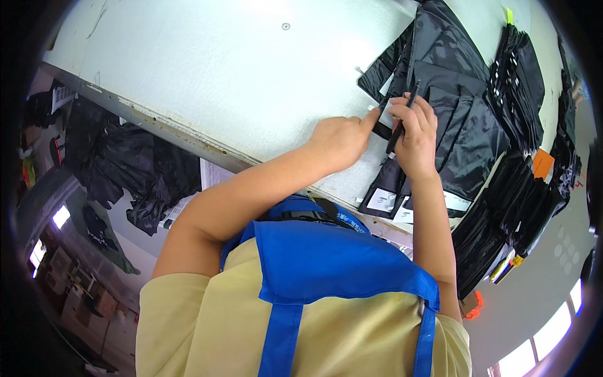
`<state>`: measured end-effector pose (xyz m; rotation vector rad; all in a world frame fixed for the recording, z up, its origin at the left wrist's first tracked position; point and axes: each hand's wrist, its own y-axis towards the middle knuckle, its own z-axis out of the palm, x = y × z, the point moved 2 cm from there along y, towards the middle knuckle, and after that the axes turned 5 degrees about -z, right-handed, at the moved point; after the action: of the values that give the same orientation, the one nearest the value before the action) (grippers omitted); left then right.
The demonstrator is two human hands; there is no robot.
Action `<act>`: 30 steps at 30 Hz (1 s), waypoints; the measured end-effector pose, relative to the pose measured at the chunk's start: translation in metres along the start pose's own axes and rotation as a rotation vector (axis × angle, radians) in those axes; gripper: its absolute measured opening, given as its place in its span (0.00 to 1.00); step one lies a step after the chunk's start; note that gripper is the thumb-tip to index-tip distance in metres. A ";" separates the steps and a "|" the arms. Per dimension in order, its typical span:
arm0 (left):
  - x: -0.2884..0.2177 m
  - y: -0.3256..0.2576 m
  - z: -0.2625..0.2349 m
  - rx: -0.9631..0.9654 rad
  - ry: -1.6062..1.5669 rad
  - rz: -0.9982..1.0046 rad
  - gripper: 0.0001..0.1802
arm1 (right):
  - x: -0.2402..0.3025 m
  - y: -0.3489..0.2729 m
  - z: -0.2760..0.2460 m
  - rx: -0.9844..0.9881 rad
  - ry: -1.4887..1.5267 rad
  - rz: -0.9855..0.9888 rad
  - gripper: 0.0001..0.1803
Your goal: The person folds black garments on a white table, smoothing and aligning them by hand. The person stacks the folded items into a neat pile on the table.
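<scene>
Several black fabric pieces (449, 69) lie in a stack on the pale table, with white paper labels (381, 199) at their near end. My right hand (416, 135) is closed round a slim black pen (398, 136), tilted over the fabric. Just left of it, my left hand (344, 141) has its fingers mostly curled. Its index finger and thumb meet at the left edge of the black fabric, beside a small white label; the exact grip is partly hidden.
The pale table (207, 69) has a metal edge along its near left side. Bundles of black pieces (518, 88) lie to the right, with an orange card (543, 164) among them. Dark cloth (132, 163) hangs below the table's left edge.
</scene>
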<state>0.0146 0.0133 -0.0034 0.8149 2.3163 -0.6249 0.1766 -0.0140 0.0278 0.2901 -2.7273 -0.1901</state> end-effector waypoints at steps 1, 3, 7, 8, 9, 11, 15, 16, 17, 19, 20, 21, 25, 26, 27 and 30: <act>0.005 -0.001 0.002 -0.026 0.049 0.023 0.28 | 0.000 0.000 0.002 0.011 0.026 -0.010 0.18; 0.008 -0.001 0.007 -0.066 0.096 0.056 0.28 | 0.000 0.001 0.002 0.017 0.076 -0.014 0.17; 0.008 0.000 0.010 -0.095 0.109 0.095 0.28 | -0.008 -0.006 0.010 -0.122 0.386 0.107 0.15; 0.008 0.000 0.010 -0.095 0.116 0.105 0.28 | -0.009 -0.008 0.014 -0.140 0.420 0.192 0.13; 0.008 0.000 0.010 -0.099 0.126 0.108 0.28 | -0.008 -0.009 0.017 -0.158 0.454 0.277 0.10; 0.008 -0.001 0.010 -0.106 0.145 0.115 0.27 | -0.010 -0.011 0.021 -0.196 0.433 0.284 0.07; 0.010 -0.003 0.008 -0.134 0.135 0.140 0.26 | -0.009 -0.009 0.021 -0.220 0.404 0.282 0.03; 0.010 -0.003 0.008 -0.134 0.141 0.140 0.26 | -0.009 -0.008 0.020 -0.210 0.393 0.273 0.03; 0.010 -0.003 0.008 -0.133 0.146 0.140 0.26 | -0.008 -0.007 0.020 -0.199 0.382 0.264 0.03; 0.010 -0.002 0.009 -0.126 0.156 0.136 0.26 | -0.008 -0.007 0.020 -0.179 0.368 0.252 0.04; 0.010 -0.002 0.009 -0.122 0.161 0.134 0.26 | -0.008 -0.007 0.020 -0.169 0.363 0.249 0.04; 0.010 -0.002 0.009 -0.127 0.165 0.138 0.26 | -0.008 -0.007 0.020 -0.161 0.359 0.246 0.04; 0.010 -0.002 0.008 -0.127 0.174 0.148 0.26 | -0.008 -0.006 0.019 -0.149 0.314 0.218 0.04; 0.010 -0.002 0.008 -0.123 0.175 0.149 0.26 | -0.008 -0.007 0.018 -0.146 0.317 0.219 0.04; 0.009 -0.002 0.008 -0.124 0.178 0.147 0.26 | -0.007 -0.007 0.018 -0.142 0.321 0.220 0.04; 0.009 -0.002 0.008 -0.119 0.175 0.138 0.25 | -0.004 -0.005 0.015 -0.133 0.287 0.212 0.03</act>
<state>0.0103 0.0108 -0.0141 0.9969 2.4015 -0.3645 0.1756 -0.0164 0.0114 -0.0102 -2.4258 -0.2481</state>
